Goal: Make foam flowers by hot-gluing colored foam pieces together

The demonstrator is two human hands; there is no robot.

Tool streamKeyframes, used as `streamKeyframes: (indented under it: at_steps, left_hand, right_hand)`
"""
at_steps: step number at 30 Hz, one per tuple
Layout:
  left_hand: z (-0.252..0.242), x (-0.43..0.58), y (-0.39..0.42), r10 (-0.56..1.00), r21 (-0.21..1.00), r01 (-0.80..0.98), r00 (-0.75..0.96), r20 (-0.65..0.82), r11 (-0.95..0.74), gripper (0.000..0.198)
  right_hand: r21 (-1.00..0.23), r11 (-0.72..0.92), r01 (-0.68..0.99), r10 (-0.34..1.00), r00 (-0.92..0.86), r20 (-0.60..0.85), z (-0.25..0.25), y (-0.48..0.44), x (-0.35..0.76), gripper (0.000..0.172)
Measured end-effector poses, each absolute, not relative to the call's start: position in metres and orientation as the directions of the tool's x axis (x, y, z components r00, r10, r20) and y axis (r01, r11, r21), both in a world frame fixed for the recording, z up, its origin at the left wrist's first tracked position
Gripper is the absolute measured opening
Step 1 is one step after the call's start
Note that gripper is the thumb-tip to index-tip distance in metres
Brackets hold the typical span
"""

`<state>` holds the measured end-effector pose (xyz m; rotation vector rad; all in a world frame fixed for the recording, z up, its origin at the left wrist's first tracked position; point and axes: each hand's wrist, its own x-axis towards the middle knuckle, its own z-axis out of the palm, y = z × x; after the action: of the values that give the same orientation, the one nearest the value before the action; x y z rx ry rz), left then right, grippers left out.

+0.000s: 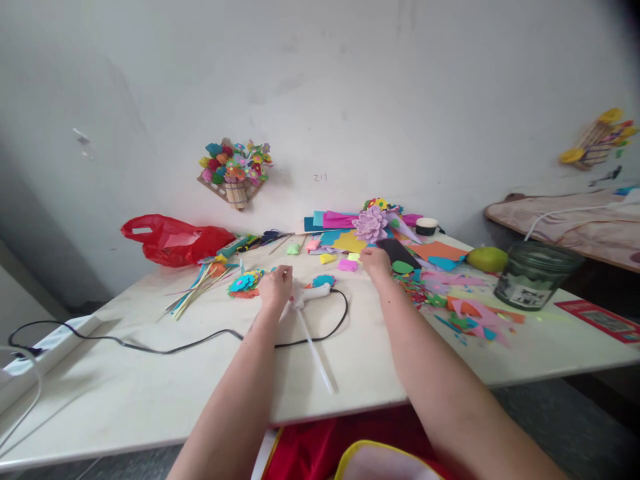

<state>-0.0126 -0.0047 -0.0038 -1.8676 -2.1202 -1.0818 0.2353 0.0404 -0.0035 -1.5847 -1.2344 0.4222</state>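
Note:
My left hand [275, 288] is closed in a pinch near the middle of the white table [150, 360]; what it holds is too small to make out. It sits just left of a white glue gun [313, 293] with a long glue stick [315, 350] and a black cord [150, 347]. Paper flowers [245, 283] lie just beyond it. My right hand [376, 261] reaches farther back, fingers curled down onto the table beside a pink paper piece [347, 265] and a black sheet [397, 252]; its fingertips are hidden.
Coloured paper scraps [465, 307] litter the right side. A purple paper flower [370, 225], a tape roll [427, 227], a green fruit [487, 259] and a dark glass jar [533, 277] stand at the back right. A red plastic bag [173, 239] lies back left.

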Motion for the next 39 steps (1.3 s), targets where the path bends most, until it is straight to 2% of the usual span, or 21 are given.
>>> streamKeyframes:
  at_steps: [1,3,5,7,9,11,15,23,31,39]
  left_hand:
    - [-0.005,-0.008,-0.005,0.826,0.383,0.922,-0.171,0.538,-0.058,0.032]
    - [-0.008,-0.002,-0.007,0.826,0.32,0.938,-0.071,0.559,-0.136,0.031]
    - [-0.01,0.002,-0.008,0.826,0.283,0.94,-0.001,0.564,-0.192,0.03]
    - [-0.011,0.003,-0.009,0.823,0.269,0.939,0.025,0.568,-0.213,0.029]
    - [-0.011,0.003,-0.01,0.823,0.264,0.938,0.036,0.567,-0.224,0.03]
    - [-0.011,0.003,-0.01,0.828,0.264,0.937,0.045,0.559,-0.229,0.029]
    - [-0.011,0.004,-0.012,0.842,0.27,0.935,0.052,0.536,-0.23,0.029]
    - [-0.013,0.007,-0.015,0.813,0.27,0.921,0.078,0.577,-0.28,0.029]
    - [-0.013,0.017,-0.019,0.77,0.217,0.898,0.181,0.612,-0.384,0.028]
    - [-0.011,0.017,-0.02,0.772,0.236,0.894,0.167,0.613,-0.382,0.027]
  right_hand:
    - [-0.82,0.021,0.572,0.863,0.403,0.303,-0.004,0.039,0.234,0.027]
    - [-0.616,-0.035,0.787,0.875,0.321,0.361,-0.004,0.035,0.231,0.031]
    - [-0.405,-0.02,0.914,0.894,0.198,0.402,-0.006,0.032,0.226,0.036]
    - [-0.295,-0.01,0.955,0.912,0.13,0.39,-0.01,0.031,0.224,0.044]
    - [-0.243,-0.029,0.97,0.93,0.115,0.35,-0.014,0.032,0.223,0.052]
    - [-0.207,-0.05,0.977,0.941,0.115,0.318,-0.019,0.033,0.224,0.055]
    - [-0.158,-0.058,0.986,0.946,0.105,0.307,-0.023,0.035,0.225,0.05]
    - [-0.137,-0.067,0.988,0.949,0.105,0.298,-0.028,0.04,0.227,0.048]
    - [-0.105,-0.016,0.994,0.923,0.055,0.381,-0.029,0.037,0.227,0.036]
    - [-0.072,0.037,0.997,0.897,-0.001,0.442,-0.024,0.032,0.22,0.028]
